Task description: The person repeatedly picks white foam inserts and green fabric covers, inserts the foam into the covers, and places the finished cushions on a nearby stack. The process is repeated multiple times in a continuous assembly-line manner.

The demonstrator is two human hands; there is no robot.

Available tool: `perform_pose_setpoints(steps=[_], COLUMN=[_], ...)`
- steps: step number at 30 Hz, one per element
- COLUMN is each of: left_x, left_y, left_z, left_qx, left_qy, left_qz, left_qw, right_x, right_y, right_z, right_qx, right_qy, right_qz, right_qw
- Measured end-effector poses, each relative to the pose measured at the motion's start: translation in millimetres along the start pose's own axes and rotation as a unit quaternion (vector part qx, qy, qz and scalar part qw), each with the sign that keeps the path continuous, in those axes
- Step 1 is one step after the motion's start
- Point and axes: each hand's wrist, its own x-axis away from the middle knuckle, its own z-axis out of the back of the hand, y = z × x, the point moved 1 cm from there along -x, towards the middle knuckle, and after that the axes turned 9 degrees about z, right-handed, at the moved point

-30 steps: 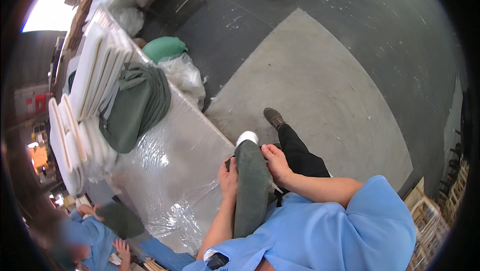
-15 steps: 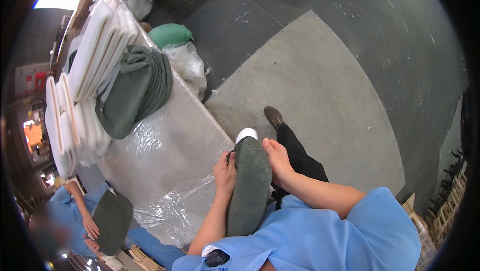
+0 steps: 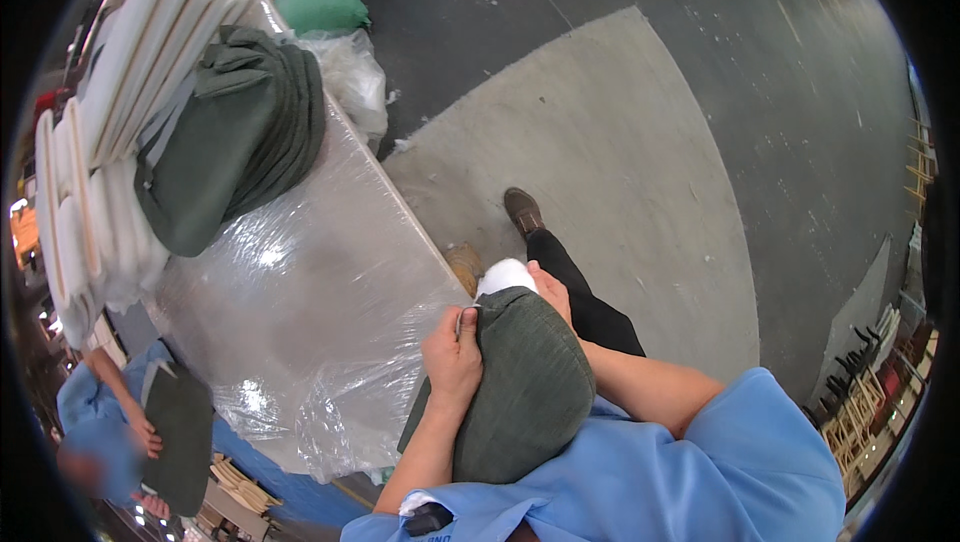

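Close to my body I hold a dark green fabric cushion cover [image 3: 530,382], its broad face turned up. White padding [image 3: 507,276] bulges from its far end. My left hand [image 3: 452,357] is closed on the cover's left edge near that opening, the thumb on top. At the right side of the opening, my right hand [image 3: 550,294] grips the cover's rim beside the padding; its lower part is hidden behind the cover.
A plastic-wrapped table [image 3: 330,302] stands at my left. It bears a pile of green covers [image 3: 240,132] and stacked white pads [image 3: 165,52]. A green sack [image 3: 322,10] and clear plastic bag [image 3: 350,77] lie beyond. At lower left, another person [image 3: 105,402] holds a green cushion [image 3: 180,432].
The cover has turned so that its broad face shows, and more white padding is visible. My right hand has shifted from the cover's side to the opening. The view has swung right.
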Motion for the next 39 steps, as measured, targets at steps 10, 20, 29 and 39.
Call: perform_pose_setpoints(steps=[10, 20, 29, 39], left_x=[-33, -44, -46, -50], left_y=[13, 3, 7, 34], left_z=[-7, -11, -12, -17], left_qx=[-0.011, -0.018, -0.068, -0.072], left_qy=[-0.021, 0.000, -0.005, -0.031], left_qz=[0.000, -0.047, -0.069, -0.063], left_qw=[1.000, 0.999, 0.995, 0.995], right_x=[17, 31, 62, 68], right_y=[9, 5, -33, -29], right_z=[-11, -13, 15, 15], right_qx=[0.161, 0.144, 0.117, 0.137], right_qy=[-0.033, 0.005, -0.120, -0.173], right_qz=[0.073, 0.088, 0.134, 0.171], right_qw=[0.984, 0.986, 0.977, 0.960])
